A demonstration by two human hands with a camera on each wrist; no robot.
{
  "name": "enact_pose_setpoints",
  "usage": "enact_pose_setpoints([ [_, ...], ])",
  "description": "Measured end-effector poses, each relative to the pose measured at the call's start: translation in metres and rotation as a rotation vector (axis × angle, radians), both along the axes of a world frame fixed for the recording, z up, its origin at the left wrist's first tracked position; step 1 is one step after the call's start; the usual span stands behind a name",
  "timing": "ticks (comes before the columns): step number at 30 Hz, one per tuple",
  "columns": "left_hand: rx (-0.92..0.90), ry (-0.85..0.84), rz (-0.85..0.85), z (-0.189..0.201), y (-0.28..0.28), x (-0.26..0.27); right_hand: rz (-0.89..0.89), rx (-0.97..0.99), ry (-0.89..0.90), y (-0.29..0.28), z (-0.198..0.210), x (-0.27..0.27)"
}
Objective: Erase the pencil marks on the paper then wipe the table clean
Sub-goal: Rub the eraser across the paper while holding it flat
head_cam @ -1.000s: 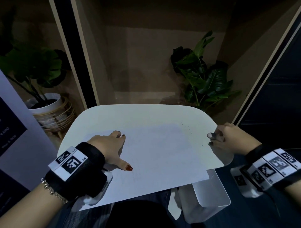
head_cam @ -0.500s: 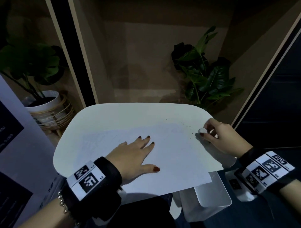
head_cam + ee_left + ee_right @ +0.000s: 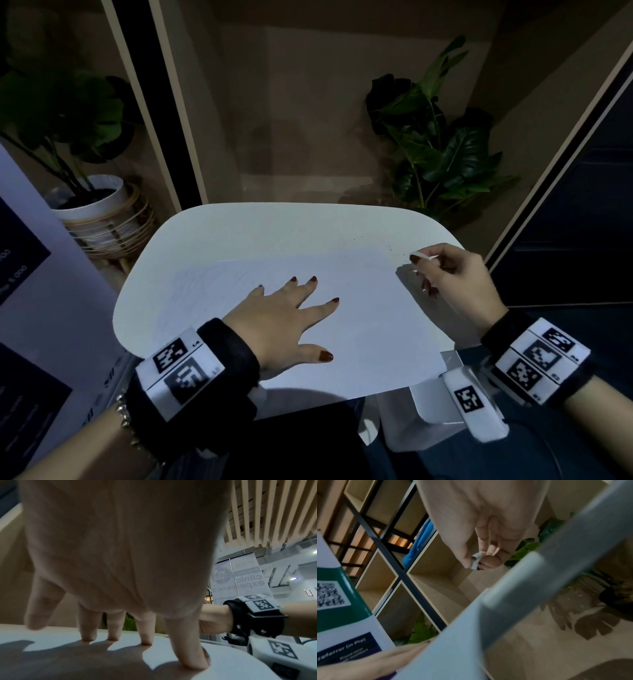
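The paper (image 3: 359,325), thin, light and judged apt to slide or crease, is pinned on the white table (image 3: 274,229) by the flat, spread left hand (image 3: 277,325), while a small white eraser (image 3: 420,255) is pinched in the right hand (image 3: 452,277).

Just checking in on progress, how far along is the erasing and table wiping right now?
Faint marks remain on the paper's left part, so erasing isn't finished. In hand: the left hand presses the sheet flat, while the right hand pinches a small white eraser off its right edge. Left: dark crumbs on the table, unwiped.
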State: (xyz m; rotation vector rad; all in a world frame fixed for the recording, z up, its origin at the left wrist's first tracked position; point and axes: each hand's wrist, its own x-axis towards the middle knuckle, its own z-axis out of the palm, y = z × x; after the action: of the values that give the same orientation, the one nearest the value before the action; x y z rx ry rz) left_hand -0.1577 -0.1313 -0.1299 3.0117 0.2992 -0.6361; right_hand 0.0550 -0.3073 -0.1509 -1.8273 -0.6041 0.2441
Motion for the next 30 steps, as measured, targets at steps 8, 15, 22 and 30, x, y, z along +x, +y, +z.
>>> enact_pose_setpoints([
  [8, 0.016, 0.131, 0.018, 0.03, 0.006, -0.005, 0.012, 0.174, 0.096, -0.005, -0.01, -0.017],
  [15, -0.109, -0.045, -0.124, 0.008, -0.01, 0.008, 0.107, 0.169, 0.059, -0.003, -0.015, -0.02],
  [22, -0.122, -0.051, -0.098, -0.001, -0.016, 0.011, 0.217, 0.083, 0.032, 0.007, -0.026, -0.014],
  [30, -0.114, -0.087, -0.068, -0.002, -0.015, 0.011, 0.355, -0.145, -0.187, 0.007, -0.02, -0.006],
])
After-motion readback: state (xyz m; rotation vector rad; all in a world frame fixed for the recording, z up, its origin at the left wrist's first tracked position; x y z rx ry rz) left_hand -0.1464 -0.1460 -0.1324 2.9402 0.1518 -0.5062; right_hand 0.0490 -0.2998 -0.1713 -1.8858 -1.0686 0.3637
